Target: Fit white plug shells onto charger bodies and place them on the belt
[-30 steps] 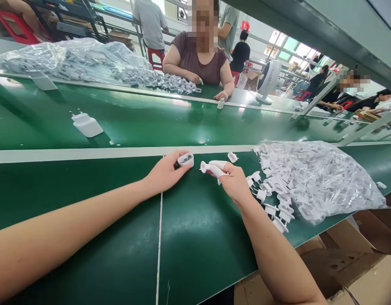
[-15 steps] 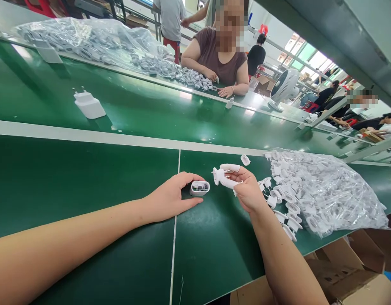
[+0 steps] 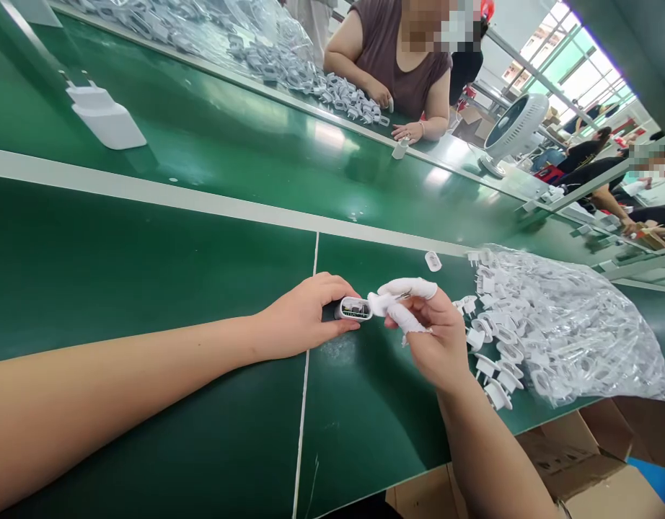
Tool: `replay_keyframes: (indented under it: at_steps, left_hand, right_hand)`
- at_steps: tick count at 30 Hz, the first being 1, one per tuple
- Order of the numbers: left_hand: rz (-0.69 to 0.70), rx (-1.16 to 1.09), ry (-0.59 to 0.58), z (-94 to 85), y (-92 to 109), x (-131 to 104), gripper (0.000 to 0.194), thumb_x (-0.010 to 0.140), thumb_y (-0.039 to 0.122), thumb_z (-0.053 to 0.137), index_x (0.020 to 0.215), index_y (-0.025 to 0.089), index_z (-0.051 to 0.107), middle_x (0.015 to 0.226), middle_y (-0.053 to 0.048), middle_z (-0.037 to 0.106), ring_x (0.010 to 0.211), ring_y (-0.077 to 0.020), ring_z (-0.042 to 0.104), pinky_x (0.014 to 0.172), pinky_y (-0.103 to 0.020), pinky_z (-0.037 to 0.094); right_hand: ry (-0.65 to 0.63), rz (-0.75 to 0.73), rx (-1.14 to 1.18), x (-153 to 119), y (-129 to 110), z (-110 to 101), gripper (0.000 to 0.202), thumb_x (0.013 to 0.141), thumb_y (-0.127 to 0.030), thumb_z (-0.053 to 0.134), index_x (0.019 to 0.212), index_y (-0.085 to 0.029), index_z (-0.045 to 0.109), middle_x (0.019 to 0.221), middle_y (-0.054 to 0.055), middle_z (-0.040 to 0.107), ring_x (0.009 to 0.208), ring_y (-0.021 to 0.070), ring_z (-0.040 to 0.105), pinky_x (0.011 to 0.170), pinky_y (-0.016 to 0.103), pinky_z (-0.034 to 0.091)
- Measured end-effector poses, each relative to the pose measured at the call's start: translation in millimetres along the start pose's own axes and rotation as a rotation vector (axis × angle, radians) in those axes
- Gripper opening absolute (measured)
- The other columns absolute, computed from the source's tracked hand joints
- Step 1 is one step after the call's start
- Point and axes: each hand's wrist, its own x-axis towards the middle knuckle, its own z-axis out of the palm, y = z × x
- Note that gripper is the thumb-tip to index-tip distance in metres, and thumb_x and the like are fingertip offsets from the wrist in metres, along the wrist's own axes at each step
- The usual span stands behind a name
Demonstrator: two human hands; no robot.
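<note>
1 open white housing (image 3: 355, 309) between left fingers (image 3: 335, 290).

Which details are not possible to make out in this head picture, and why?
Head view:
Back end of the white housing: hidden by the left hand.
Pronged side of the cap: partly covered by the right hand.
Parts inside the housing: too small to identify.
Far plastic bag: cut off by the top edge.

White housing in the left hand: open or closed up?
Open: the white housing in the left hand has an uncovered end, with circuitry visible inside.
</note>
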Motion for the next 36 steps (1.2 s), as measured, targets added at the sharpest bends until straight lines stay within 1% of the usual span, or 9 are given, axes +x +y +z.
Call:
replay_keyframes:
  at_steps: [3,6,9,12,14,18,22,29,36]
  left_hand:
    - [0.008,0.005,-0.005,-0.2,-1,-1,0.032,0.086,0.046,0.070,0.107,0.022,0.072,0.111,-0.006,0.071,0.104,-0.0263,0.061,0.092,-0.043,0.052]
    - [0.018,0.002,-0.009,-0.3,-2,-1,0.032,0.086,0.046,0.069,0.107,0.022,0.073,0.110,-0.006,0.071,0.104,-0.0262,0.061,0.092,-0.042,0.052]
    - [0.060,0.007,-0.013,-0.4,-3,-1,0.030,0.087,0.043,0.069,0.108,0.023,0.074,0.109,-0.006,0.073,0.104,-0.0261,0.062,0.094,-0.042,0.051]
    - [0.088,0.022,-0.018,-0.2,-4,-1,0.028,0.088,0.040,0.068,0.111,0.025,0.074,0.111,-0.005,0.074,0.106,-0.0267,0.062,0.096,-0.043,0.050]
    - [0.062,0.020,-0.012,0.2,-4,-1,0.034,0.086,0.042,0.071,0.115,0.025,0.073,0.114,-0.006,0.074,0.107,-0.0276,0.062,0.095,-0.043,0.051]
    - [0.035,-0.007,-0.005,0.8,-4,-1,0.034,0.085,0.047,0.071,0.111,0.024,0.073,0.113,-0.007,0.072,0.106,-0.0284,0.062,0.093,-0.044,0.052]
    - [0.069,-0.003,-0.008,0.7,-4,0,0.028,0.087,0.047,0.068,0.101,0.023,0.073,0.109,-0.006,0.073,0.104,-0.0279,0.061,0.094,-0.044,0.051]
    - [0.077,-0.001,-0.007,0.8,-5,1,0.026,0.088,0.045,0.068,0.101,0.023,0.074,0.106,-0.005,0.072,0.104,-0.0266,0.060,0.092,-0.042,0.051]
    - [0.073,0.004,-0.001,0.9,-4,1,0.025,0.086,0.045,0.070,0.095,0.022,0.073,0.104,-0.006,0.073,0.101,-0.0273,0.061,0.090,-0.042,0.051]
  right_hand:
    - [-0.020,0.083,0.216,6,3,0,0.012,0.093,-0.027,0.071,0.105,-0.030,0.069,0.101,0.000,0.074,0.075,0.0130,0.070,0.073,0.032,0.059]
    - [0.005,0.071,0.290,13,11,4,0.021,0.083,-0.029,0.080,0.101,-0.026,0.069,0.093,0.001,0.073,0.080,0.0159,0.070,0.076,0.034,0.061]
    - [0.098,0.035,0.128,16,18,6,0.022,0.084,-0.027,0.078,0.103,-0.026,0.068,0.091,0.001,0.071,0.075,0.0152,0.069,0.069,0.032,0.059]
    - [0.164,-0.057,-0.017,14,16,4,0.043,0.086,-0.024,0.074,0.127,-0.030,0.060,0.113,0.004,0.067,0.080,0.0146,0.069,0.076,0.035,0.060]
    - [0.163,-0.086,-0.071,10,10,1,0.050,0.086,-0.021,0.074,0.132,-0.031,0.057,0.114,0.004,0.068,0.081,0.0151,0.070,0.078,0.036,0.060]
    - [0.070,-0.203,-0.348,5,-4,0,0.026,0.085,-0.019,0.076,0.109,-0.029,0.070,0.092,0.002,0.072,0.080,0.0178,0.068,0.076,0.037,0.058]
    - [-0.085,-0.392,-0.605,7,-4,8,0.024,0.092,-0.017,0.066,0.113,-0.029,0.071,0.095,0.004,0.074,0.084,0.0196,0.065,0.074,0.037,0.055]
    - [-0.032,-0.330,-0.520,9,10,22,0.024,0.092,-0.018,0.068,0.114,-0.029,0.072,0.094,0.004,0.071,0.083,0.0178,0.065,0.074,0.033,0.056]
    - [-0.010,-0.390,-0.643,10,4,25,0.018,0.094,-0.020,0.064,0.106,-0.029,0.074,0.085,0.004,0.071,0.077,0.0193,0.062,0.066,0.034,0.053]
